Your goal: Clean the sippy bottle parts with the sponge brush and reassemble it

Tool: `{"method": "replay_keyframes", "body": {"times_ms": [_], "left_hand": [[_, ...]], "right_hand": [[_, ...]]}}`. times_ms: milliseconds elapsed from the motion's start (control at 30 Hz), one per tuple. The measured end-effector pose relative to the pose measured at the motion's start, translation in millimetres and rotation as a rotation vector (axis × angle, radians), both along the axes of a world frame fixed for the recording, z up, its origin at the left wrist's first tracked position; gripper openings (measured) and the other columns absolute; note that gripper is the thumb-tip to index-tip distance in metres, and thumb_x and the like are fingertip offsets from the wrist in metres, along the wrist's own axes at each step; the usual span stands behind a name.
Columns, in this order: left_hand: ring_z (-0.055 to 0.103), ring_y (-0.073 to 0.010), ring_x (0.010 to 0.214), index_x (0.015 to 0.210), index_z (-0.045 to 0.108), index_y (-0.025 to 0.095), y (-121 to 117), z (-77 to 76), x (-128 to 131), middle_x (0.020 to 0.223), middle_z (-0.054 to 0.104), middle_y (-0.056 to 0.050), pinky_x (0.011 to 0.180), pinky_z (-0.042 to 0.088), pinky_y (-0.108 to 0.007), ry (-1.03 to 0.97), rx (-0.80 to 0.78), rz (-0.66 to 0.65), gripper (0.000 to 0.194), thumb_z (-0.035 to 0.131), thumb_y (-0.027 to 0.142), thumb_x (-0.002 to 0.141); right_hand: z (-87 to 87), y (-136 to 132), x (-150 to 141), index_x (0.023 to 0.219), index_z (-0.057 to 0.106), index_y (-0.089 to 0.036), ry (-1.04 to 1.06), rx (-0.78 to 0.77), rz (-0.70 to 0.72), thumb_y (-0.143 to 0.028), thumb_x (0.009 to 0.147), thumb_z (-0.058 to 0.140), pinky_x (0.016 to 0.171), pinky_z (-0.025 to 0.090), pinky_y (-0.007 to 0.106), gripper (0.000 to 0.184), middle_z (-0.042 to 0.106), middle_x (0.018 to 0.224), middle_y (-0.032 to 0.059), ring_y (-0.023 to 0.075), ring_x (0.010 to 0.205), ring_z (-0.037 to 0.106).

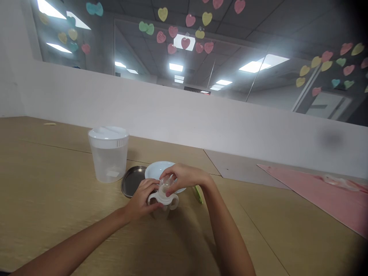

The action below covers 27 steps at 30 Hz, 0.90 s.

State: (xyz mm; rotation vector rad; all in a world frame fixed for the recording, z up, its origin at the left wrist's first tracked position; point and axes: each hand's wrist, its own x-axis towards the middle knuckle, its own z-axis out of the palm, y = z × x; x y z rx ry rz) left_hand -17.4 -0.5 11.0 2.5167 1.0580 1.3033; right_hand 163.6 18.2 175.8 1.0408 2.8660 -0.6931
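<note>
My hands meet over a white two-handled baby cup (162,200) standing on the wooden table (71,237). My left hand (142,200) grips the cup's collar and handle from the left. My right hand (184,178) curves over a clear silicone teat (166,184) on top, its fingers touching it. The cup's lower body is a see-through shape, partly hidden behind my left hand. Behind my hands lies a shallow white bowl (157,170), and a dark round steel dish (132,181) lies to its left.
A translucent plastic jug with a white lid (108,155) stands left of the steel dish. A small green item (198,194) lies right of my right wrist. A pink sheet (313,191) lies on the right. A low white wall (143,109) backs the table.
</note>
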Motion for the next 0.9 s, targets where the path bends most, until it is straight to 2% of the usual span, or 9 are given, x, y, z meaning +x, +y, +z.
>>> {"method": "replay_keyframes", "body": {"times_ms": [367, 900], "left_hand": [[0.052, -0.0260, 0.107, 0.103, 0.060, 0.020, 1.3, -0.8, 0.4, 0.112, 0.060, -0.010, 0.096, 0.037, -0.042, 0.027, 0.039, 0.014, 0.047, 0.054, 0.059, 0.078], [0.053, -0.0254, 0.105, 0.098, 0.060, 0.019, 0.0, -0.1, 2.0, 0.108, 0.061, -0.010, 0.093, 0.040, -0.041, 0.000, 0.048, 0.008, 0.044, 0.057, 0.057, 0.077]], "right_hand": [[1.3, -3.3, 0.2, 0.105, 0.064, -0.022, -0.020, 0.045, 0.021, -0.035, 0.064, 0.074, 0.061, 0.040, 0.021, 0.044, 0.065, 0.091, 0.0000, 0.0142, 0.078, 0.058], [0.9, 1.0, 2.4, 0.105, 0.067, -0.020, -0.009, -0.004, 0.035, -0.040, 0.068, 0.071, 0.062, 0.040, 0.021, 0.043, 0.067, 0.088, 0.0002, 0.0145, 0.077, 0.058]]}}
